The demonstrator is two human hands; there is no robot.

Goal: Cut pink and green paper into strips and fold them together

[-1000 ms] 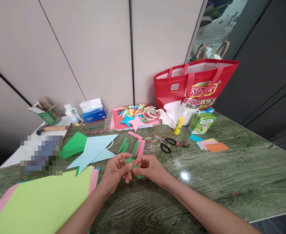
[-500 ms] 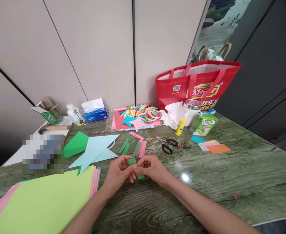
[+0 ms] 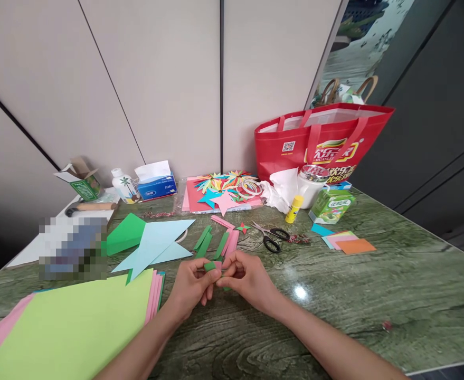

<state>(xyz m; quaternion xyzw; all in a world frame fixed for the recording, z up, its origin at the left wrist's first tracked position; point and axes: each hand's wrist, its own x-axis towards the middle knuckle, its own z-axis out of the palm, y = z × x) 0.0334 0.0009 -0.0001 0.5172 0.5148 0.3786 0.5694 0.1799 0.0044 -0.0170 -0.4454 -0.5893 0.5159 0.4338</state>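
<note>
Close together above the near middle of the table, both my hands are closed on a small folded paper strip. My left hand (image 3: 194,282) pinches the green paper strip (image 3: 210,266) between thumb and fingers. A bit of pink paper (image 3: 218,265) shows beside the green. My right hand (image 3: 244,277) grips the same piece with thumb and forefinger, which hide part of it. Just beyond the fingers lie green strips (image 3: 204,245) and pink strips (image 3: 232,243). A small red-and-green paper star (image 3: 243,228) lies near black-handled scissors (image 3: 271,237).
Coloured paper sheets (image 3: 77,322) and a light blue paper star (image 3: 152,243) lie left. Behind are a tissue box (image 3: 156,187), paper flowers (image 3: 219,182) and a red bag (image 3: 283,158). A glue stick (image 3: 294,209), a drink carton (image 3: 332,207) and coloured cards (image 3: 354,246) are right.
The piece between my hands has been turned or folded: only green showed before, and now pink shows beside it. My fingers have shifted slightly. The view has moved a little.
</note>
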